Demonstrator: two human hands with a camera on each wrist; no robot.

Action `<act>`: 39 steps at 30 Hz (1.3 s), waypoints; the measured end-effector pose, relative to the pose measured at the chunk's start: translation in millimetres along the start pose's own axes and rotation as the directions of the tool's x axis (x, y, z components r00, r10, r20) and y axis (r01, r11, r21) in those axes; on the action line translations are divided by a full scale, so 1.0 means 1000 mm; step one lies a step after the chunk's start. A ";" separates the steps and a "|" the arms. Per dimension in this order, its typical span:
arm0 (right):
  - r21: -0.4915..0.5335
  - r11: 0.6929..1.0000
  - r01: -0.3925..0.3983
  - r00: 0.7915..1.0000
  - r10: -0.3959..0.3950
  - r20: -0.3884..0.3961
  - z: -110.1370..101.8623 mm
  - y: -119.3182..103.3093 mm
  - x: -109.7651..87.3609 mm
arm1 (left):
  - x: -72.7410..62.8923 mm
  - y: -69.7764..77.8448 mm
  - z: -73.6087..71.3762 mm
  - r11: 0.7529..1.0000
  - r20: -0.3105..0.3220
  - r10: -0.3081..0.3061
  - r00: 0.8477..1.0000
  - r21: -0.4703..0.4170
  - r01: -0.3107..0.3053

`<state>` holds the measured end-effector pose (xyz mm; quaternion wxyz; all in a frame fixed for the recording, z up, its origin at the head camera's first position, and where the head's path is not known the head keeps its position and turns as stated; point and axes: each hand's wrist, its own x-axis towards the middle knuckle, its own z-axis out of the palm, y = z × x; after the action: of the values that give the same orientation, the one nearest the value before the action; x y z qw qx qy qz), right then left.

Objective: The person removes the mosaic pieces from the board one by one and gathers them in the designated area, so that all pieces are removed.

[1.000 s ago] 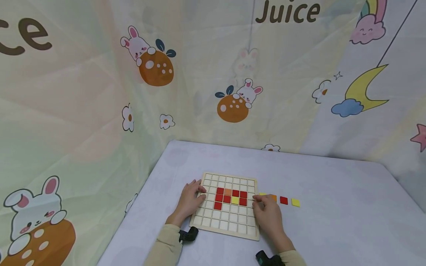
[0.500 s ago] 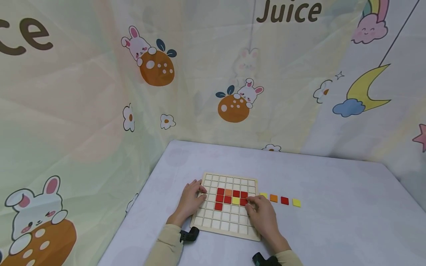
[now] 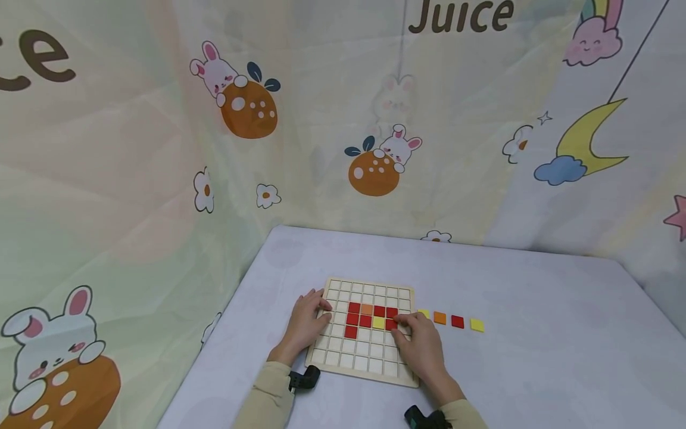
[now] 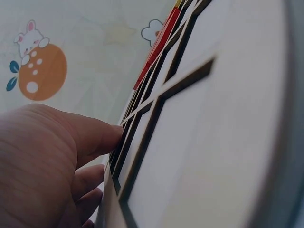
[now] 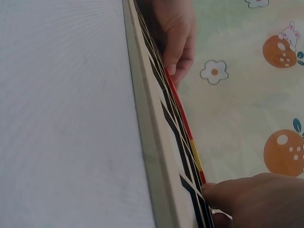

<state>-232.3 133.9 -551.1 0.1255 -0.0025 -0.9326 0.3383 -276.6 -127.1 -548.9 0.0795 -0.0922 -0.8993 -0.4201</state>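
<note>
Head view: left fingers [image 3: 316,303] hold the board [image 3: 360,363] at its left edge, right fingers [image 3: 405,321] touch a red tile [image 3: 390,325], pinch unclear, counter [image 3: 563,333] stretching rightward.

The sleeves [image 3: 265,394] are beige, the wrist cameras [image 3: 307,378] black.

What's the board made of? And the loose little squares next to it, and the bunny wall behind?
The board looks like pale, matte wood: plain tan edge, thin raised strips. The loose squares look flat and evenly coloured, maybe painted wood or plastic; I can't tell. The bunny wall seems thin cloth or plastic sheet: it has creases.
</note>
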 end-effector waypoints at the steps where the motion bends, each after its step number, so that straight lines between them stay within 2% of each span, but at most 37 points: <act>1: 0.003 1.000 0.002 1.000 -0.002 -0.001 0.000 0.000 0.000 | 0.000 0.000 0.000 1.000 -0.001 0.000 1.000 0.002 0.000; 15: 0.085 0.996 0.037 0.999 -0.036 -0.017 -0.001 -0.002 -0.001 | 0.001 0.000 0.000 1.000 -0.002 -0.005 1.000 -0.005 0.005; 25: 0.059 0.997 0.045 0.999 -0.043 -0.033 -0.001 -0.003 -0.003 | 0.001 0.000 0.000 1.000 0.000 -0.012 1.000 0.001 0.012; 31: 0.089 0.994 0.065 0.996 -0.060 -0.061 -0.005 -0.003 -0.002 | 0.001 -0.001 -0.001 1.000 -0.003 -0.012 1.000 0.002 0.012; 39: 0.078 0.997 -0.003 0.999 0.006 -0.039 -0.011 0.004 -0.001 | 0.002 -0.001 0.000 1.000 -0.002 0.005 1.000 0.011 -0.005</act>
<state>-228.8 143.8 -546.0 0.1432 -0.0064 -0.9160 0.3748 -278.3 -127.7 -549.6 0.0822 -0.0935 -0.9012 -0.4152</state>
